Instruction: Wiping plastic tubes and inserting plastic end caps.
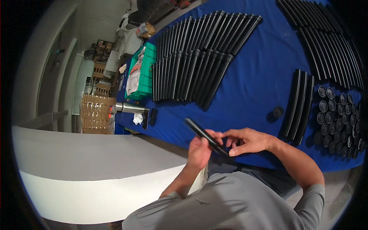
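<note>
A black tube (199, 128) lies slantwise across my left hand (201, 151), whose fingers are wrapped around it. Over the tube's lower right end hovers my right hand (248, 141), index finger reaching toward the left hand's fingertips. Its thumb is close to the tube end and its fingers are spread; whether they touch the tube I cannot tell. On the blue cloth to the right lie three similar black tubes (296, 105) side by side. A single round black cap (278, 112) sits just left of them.
Rows of black tubes (191, 76) with thicker ends fan out at the back. More tubes (326, 53) and several round ridged caps (337, 120) are at the right. A green crate (144, 86), a steel flask (129, 108) and crumpled tissue (138, 119) stand left. A white-sided surface (103, 191) borders the table.
</note>
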A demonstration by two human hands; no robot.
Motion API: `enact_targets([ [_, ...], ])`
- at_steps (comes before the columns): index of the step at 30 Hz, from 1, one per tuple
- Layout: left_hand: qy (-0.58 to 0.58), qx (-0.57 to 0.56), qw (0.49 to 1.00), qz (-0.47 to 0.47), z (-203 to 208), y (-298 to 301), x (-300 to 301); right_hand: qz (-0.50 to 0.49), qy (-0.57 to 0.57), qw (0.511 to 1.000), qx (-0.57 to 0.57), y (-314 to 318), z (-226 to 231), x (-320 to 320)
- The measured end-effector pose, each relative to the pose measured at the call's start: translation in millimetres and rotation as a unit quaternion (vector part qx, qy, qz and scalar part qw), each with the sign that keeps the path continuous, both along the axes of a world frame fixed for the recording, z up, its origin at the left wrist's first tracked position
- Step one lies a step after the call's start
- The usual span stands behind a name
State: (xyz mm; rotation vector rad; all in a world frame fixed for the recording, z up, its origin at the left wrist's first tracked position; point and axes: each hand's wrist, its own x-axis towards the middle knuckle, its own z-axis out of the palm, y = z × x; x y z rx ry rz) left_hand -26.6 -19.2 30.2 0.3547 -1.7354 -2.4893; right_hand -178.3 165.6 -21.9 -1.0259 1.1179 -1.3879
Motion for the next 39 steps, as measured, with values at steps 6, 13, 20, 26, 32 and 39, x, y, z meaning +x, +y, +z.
enact_targets([
  [6, -0.091, 0.186, 0.973, 0.103, -13.5, -18.3, 0.7, -0.033, -0.124, 0.992, -0.001, 4.5, 18.5, 0.3],
  [13, -0.258, -0.143, 0.955, 0.027, -16.9, -23.1, 11.5, -0.096, -0.066, 0.993, 0.003, 2.2, 8.3, 1.2],
  [20, 0.094, -0.712, 0.695, -0.025, 8.6, -2.7, -22.2, -0.102, -0.077, 0.992, 0.018, 1.0, 5.7, 0.8],
  [26, -0.094, -0.528, 0.838, -0.103, -0.1, -18.0, -21.1, -0.073, -0.139, 0.988, 0.008, 0.6, 6.0, -4.6],
  [32, -0.150, -0.403, 0.870, -0.241, 4.5, -29.7, -20.8, -0.064, -0.167, 0.984, -0.010, 0.8, 2.4, -1.0],
  [39, -0.151, -0.215, 0.920, -0.291, 3.1, -24.0, -26.9, -0.058, -0.146, 0.988, 0.001, 3.2, 7.5, -3.8],
])
